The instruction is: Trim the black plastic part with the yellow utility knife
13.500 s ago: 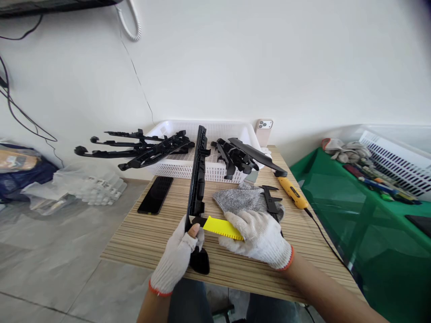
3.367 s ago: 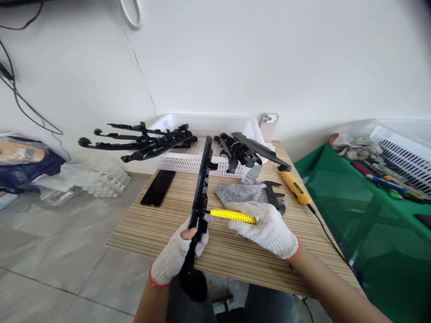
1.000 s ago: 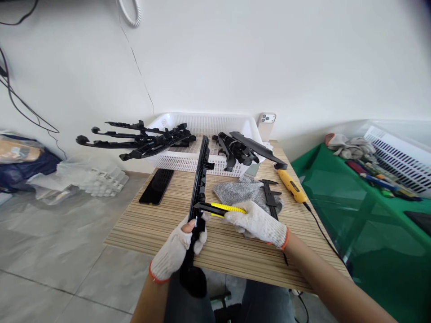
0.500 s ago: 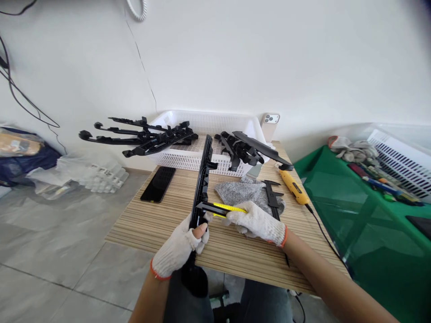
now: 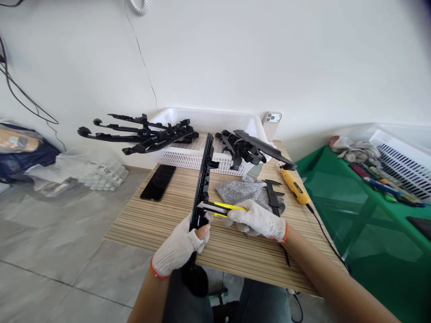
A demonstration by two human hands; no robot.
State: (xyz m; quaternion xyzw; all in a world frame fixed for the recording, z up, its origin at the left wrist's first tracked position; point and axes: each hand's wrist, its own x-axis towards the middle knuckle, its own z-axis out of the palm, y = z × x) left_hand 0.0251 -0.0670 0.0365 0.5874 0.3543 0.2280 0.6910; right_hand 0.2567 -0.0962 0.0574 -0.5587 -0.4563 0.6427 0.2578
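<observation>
fingers of the right hand [image 5: 257, 220], in a knit glove, pinch a utility knife [image 5: 220, 207] by its yellow-edged handle; that grip is closed on it. the blade points left and lies across the black strip [image 5: 200, 188] in this view. the left hand [image 5: 178, 246] wraps the strip just below the blade, its bare thumb tip showing through the glove. the strip runs forward over the table [image 5: 144, 224], its far end in front of the white basket [image 5: 178, 160].

a slip looks like the main danger: if the blade skids off a rib, it could reach that uncovered thumb. pressing too hard might gouge the strip, and a loose left grip might let it twist, since it seems held up by that hand alone. farther out, the black parts [image 5: 156, 140] jut well past the basket's left side, so a bump could tip them out.

whether the cutting edge touches the strip or sits just above it, i cannot tell. the right fingertips are partly hidden under the handle, and the strip's near end blurs into darkness over the lap. beyond the gray cloth [image 5: 234, 192] and the caliper [image 5: 272, 197] on it, the small tools [image 5: 380, 181] on the green cover [image 5: 323, 179] are too jumbled to name. a coiled cord [image 5: 139, 7] is cut off at the top.
</observation>
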